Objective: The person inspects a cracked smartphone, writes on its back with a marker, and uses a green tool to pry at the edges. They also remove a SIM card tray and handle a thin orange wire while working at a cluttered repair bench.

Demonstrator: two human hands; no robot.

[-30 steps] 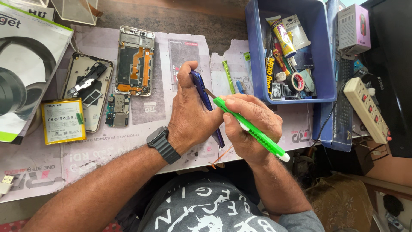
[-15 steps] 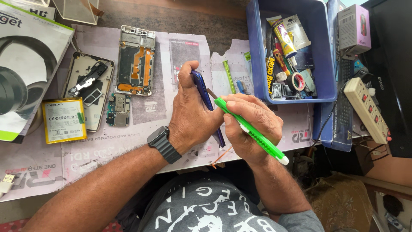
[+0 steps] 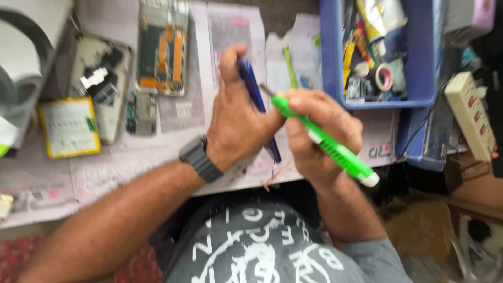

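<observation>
The left hand [image 3: 238, 123] is closed around a dark blue phone [image 3: 255, 91] held on edge above the paper-covered table [image 3: 131, 167]. A green tool [image 3: 327, 141] is gripped firmly in the right hand [image 3: 319, 139], its tip beside the phone. Against the earlier frames, both grips are unchanged; the view is blurred and closer.
</observation>
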